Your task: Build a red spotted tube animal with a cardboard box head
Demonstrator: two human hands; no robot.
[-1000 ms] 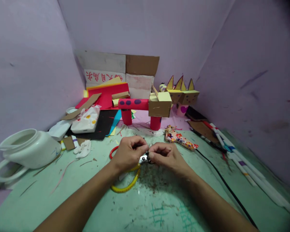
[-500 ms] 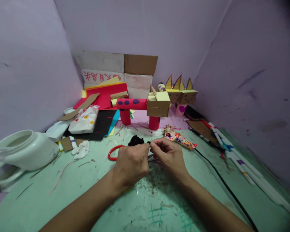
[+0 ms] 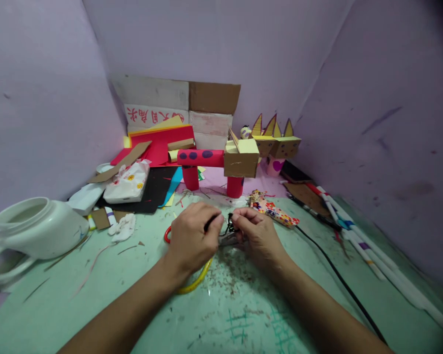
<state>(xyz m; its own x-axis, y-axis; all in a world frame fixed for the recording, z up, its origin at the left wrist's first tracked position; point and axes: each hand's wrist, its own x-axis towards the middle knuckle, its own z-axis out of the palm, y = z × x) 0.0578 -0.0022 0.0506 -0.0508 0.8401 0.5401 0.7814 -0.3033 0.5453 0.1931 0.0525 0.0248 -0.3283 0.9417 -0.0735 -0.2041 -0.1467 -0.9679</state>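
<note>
My left hand (image 3: 194, 238) is closed, with a bit of black yarn showing in its grip. My right hand (image 3: 257, 233) pinches the looped end of the same black yarn (image 3: 229, 226), which spans the short gap between the hands. Under them lies a pair of scissors, partly hidden, its yellow handle (image 3: 197, 284) beside my left wrist and its red handle (image 3: 167, 235) left of that hand. Behind my hands stands an animal figure of red paper tubes (image 3: 203, 158) with purple spots and a cardboard box head (image 3: 240, 162).
A white pot (image 3: 37, 228) stands at left, near a tissue pack (image 3: 127, 183) and coloured paper (image 3: 158, 142). To the right, a flower-patterned glue gun (image 3: 275, 209) trails a black cord. Markers (image 3: 365, 246) line the right wall. Two more box heads (image 3: 286, 147) stand behind.
My hands have drawn slightly apart, and black yarn now shows stretched between them. The black clump behind my left hand is no longer seen there. The scissors' yellow handle has come into view.
</note>
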